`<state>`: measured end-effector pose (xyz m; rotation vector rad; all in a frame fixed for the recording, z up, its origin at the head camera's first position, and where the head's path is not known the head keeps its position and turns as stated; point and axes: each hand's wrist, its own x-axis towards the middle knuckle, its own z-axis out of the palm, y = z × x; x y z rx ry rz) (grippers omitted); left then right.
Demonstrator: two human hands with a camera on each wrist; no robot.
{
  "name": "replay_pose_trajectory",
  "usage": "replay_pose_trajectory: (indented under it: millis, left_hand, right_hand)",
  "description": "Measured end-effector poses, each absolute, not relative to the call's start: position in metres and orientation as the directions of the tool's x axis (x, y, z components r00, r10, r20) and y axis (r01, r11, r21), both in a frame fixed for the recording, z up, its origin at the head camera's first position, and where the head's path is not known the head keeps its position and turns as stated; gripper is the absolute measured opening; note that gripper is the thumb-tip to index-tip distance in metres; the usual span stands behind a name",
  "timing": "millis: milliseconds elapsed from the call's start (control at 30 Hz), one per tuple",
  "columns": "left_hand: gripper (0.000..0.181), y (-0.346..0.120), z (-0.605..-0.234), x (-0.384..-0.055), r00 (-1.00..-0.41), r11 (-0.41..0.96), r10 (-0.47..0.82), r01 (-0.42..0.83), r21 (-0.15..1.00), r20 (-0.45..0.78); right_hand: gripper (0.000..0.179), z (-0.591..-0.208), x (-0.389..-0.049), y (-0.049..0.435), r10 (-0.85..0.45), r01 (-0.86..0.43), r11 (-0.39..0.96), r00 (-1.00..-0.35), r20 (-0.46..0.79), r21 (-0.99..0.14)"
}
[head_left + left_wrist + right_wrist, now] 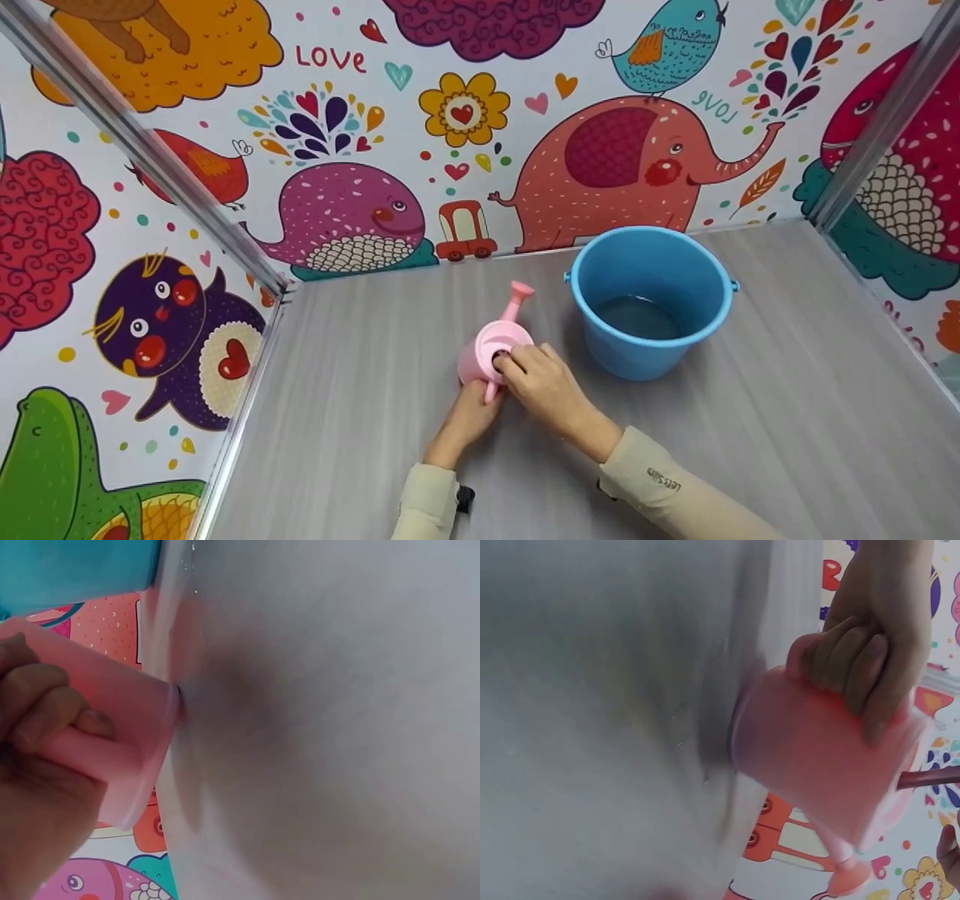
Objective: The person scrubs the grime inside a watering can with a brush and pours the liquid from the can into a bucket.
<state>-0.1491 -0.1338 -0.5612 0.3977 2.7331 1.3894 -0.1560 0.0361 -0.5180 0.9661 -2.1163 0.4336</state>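
Note:
A pink watering can (471,363) stands on the grey table, its spout and flared rose pointing away from me. My left hand (474,411) grips its handle; in the left wrist view the fingers of that hand (45,712) wrap round the handle. Over the can's open top, my right hand (546,386) pinches a thin dark-red stick (930,778), whose lower end is hidden inside the can. Only some fingertips (949,846) of the right hand show at the edge of the right wrist view.
A blue bucket (652,356) stands right of the watering can, with a little clear liquid showing at its bottom. Small droplets (681,731) lie on the grey tabletop (360,420). Walls with printed cartoon animals (615,172) and metal corner posts border the table.

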Motion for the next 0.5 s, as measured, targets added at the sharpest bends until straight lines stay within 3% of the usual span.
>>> replay_pose_trajectory:
  millis: [500]
  left_hand:
    - [0.035,-0.132,-0.559,-0.148,-0.975,0.563,0.219,0.153,0.812,0.033]
  right_hand:
    - [0.031,-0.525,-0.169,0.032,-0.495,-0.715,0.698,-0.511,0.703,-0.029]
